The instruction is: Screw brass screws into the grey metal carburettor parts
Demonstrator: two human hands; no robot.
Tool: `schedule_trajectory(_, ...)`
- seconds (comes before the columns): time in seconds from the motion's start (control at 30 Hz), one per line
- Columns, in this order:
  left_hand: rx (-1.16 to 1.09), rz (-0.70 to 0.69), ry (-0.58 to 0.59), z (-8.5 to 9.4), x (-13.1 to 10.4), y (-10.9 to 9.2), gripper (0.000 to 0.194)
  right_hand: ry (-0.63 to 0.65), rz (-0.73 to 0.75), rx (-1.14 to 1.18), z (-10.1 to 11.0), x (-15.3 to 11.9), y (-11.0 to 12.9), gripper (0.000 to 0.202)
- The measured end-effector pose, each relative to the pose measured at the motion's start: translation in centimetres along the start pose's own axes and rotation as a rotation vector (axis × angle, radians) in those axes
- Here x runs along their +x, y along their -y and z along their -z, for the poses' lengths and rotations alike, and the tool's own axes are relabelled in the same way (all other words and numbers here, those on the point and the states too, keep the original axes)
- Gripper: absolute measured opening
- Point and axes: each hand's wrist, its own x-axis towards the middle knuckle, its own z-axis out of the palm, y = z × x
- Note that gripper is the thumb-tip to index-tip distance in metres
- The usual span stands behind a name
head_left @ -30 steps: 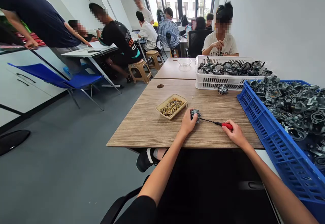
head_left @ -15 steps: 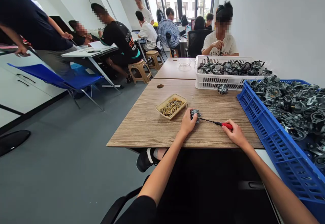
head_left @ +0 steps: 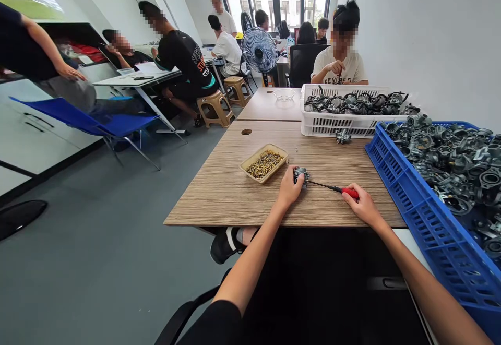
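My left hand [head_left: 290, 186] is closed around a small grey metal carburetor [head_left: 301, 175] on the wood-grain table [head_left: 219, 193]. In my right hand [head_left: 362, 205] is a screwdriver [head_left: 331, 187] with a red and black handle, gripped at the handle's end. Its long thin shaft points left and meets the carburetor's right side; the exact spot of contact is too small to make out. Just left of my left hand stands a cream tray [head_left: 255, 178] full of small brass-coloured parts. A tiny metal piece [head_left: 296, 150] lies beyond the carburetor.
A blue crate [head_left: 420, 219] heaped with carburetors stands at my right. Behind it is a white basket [head_left: 340, 128] of similar parts, with one loose carburetor [head_left: 343, 137] in front. A co-worker [head_left: 340, 66] sits across the table. A fan [head_left: 259, 50] stands farther back.
Both my hands, the carburetor and the screwdriver stay where they were. At the far left, a standing person has shifted left and lowered an arm.
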Motion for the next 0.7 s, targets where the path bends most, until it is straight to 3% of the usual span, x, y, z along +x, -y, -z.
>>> schedule_trajectory(0.7,0.002,-0.001,-0.006,-0.17,0.02,0.28,0.023,0.013,-0.011,0.002,0.01,0.02,-0.03,0.032)
